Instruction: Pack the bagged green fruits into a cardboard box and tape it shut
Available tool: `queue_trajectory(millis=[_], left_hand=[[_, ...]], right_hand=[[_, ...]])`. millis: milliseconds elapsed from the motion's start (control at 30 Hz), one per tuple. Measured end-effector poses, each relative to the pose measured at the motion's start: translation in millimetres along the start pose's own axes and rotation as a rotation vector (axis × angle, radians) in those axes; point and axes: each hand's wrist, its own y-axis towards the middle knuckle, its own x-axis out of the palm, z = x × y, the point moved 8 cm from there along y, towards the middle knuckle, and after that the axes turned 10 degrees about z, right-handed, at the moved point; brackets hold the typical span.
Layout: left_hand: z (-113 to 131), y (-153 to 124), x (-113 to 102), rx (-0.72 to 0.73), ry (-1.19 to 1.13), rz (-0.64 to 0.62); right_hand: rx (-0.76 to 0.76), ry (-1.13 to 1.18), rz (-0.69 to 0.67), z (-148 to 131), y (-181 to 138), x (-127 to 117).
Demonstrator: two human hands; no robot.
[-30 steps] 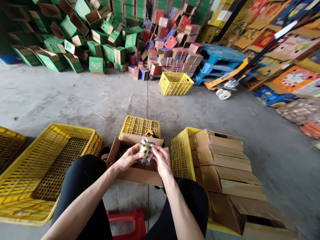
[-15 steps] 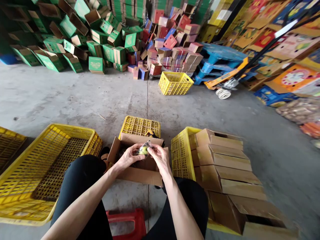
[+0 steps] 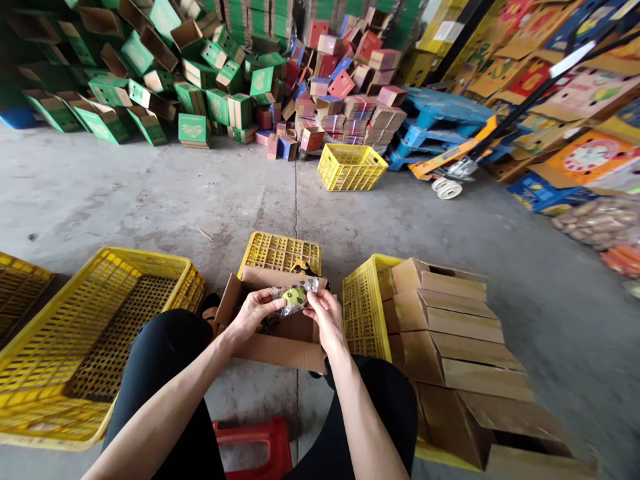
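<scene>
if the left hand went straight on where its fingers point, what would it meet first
First the clear-wrapped packet, which the left hand holds; beyond it, probably the right hand, though depth is unclear.

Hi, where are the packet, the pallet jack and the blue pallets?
Packet (image 3: 294, 298): head view, on its middle, where yellow-green shows.
Pallet jack (image 3: 451, 158): head view, on its orange frame, above the white wheels.
Blue pallets (image 3: 443, 109): head view, on the top pallet's upper side.

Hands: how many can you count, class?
2: left hand at the left of the packet, right hand at its right, both above the open carton.
</scene>
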Motion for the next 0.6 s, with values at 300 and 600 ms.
queue_trajectory(millis=[300,600], left_hand=[[-1,3,-7,0.010,-0.021,0.053],[-16,9,-15,-0.108,-0.201,0.142]], right_hand=[[0.002,0.026,0.020,-3,6,-4],[-0.009,-0.015,0.040,-7,6,-7]])
